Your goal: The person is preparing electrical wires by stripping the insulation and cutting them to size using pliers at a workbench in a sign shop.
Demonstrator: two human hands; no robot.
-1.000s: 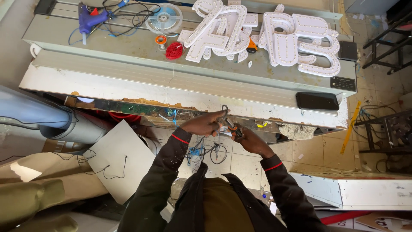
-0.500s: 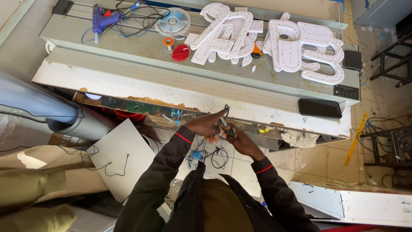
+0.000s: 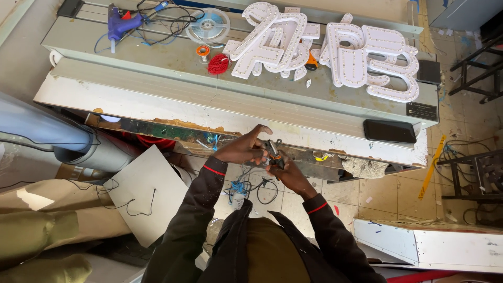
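My left hand [image 3: 242,149] and my right hand [image 3: 289,175] meet in front of the near edge of the workbench [image 3: 157,99]. Between them is a small hand tool with orange and black handles [image 3: 274,151], gripped by my right hand. The fingers of my left hand pinch thin wires [image 3: 260,155] right at the tool's tip. A bundle of black and blue wires [image 3: 246,188] dangles below my hands, over the tiled floor. Both sleeves are dark with red cuffs.
On the bench lie white letter-shaped sign pieces [image 3: 335,52], a red wire spool [image 3: 218,64], an orange tape roll [image 3: 203,51], a strip reel [image 3: 209,25], a blue glue gun [image 3: 119,22] and a black phone [image 3: 390,131]. A grey pipe [image 3: 52,133] and a white board [image 3: 149,191] lie at the left.
My hands stay together at the bench edge with the tool and wires. The view has shifted slightly, so the bench sits a little lower in the frame.
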